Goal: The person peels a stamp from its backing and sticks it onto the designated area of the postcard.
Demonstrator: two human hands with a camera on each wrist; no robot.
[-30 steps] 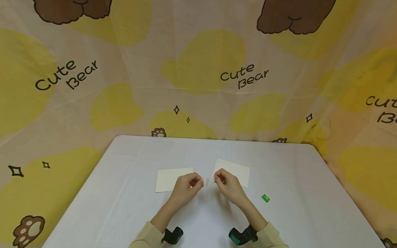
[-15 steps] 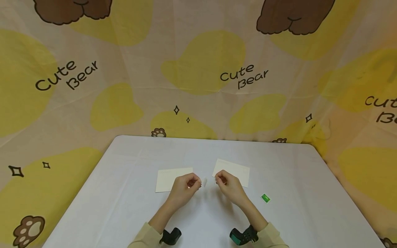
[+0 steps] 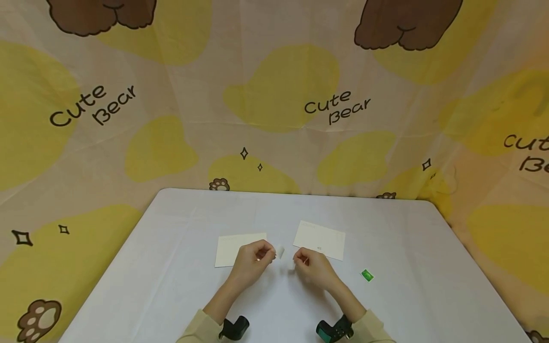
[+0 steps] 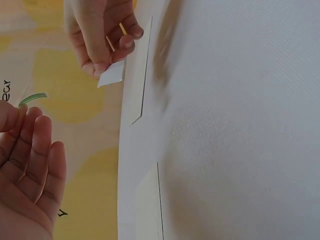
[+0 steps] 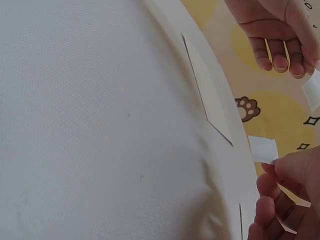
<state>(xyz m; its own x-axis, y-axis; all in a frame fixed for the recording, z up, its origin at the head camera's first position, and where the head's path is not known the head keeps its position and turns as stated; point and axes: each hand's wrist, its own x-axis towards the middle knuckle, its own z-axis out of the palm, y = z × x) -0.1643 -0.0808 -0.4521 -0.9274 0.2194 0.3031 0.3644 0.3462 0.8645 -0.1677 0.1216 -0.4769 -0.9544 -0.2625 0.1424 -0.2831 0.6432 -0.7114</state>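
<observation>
My left hand (image 3: pixel 250 262) pinches a small sticker (image 4: pixel 34 98) between thumb and forefinger. It is curved, green on the face seen in the left wrist view and white on the side seen in the right wrist view. The other left fingers are loosely extended. My right hand (image 3: pixel 315 269) holds a small white slip of paper (image 5: pixel 263 149) by its edge, between thumb and forefinger. Both hands are raised over the table, a short gap apart. Behind the left hand lies a cream card (image 3: pixel 228 248), partly covered by it; behind the right lies another cream card (image 3: pixel 322 237).
A small green stamp-like piece (image 3: pixel 367 275) with a pale border lies on the white table (image 3: pixel 420 267), right of my right hand. A patterned cloth (image 3: pixel 274 143) hangs beyond the table's far edge. Black cameras are strapped to both wrists.
My left hand has drifted slightly left with the sticker, whose white side shows more. My right hand has dropped a little toward me, uncovering more of the right card.
</observation>
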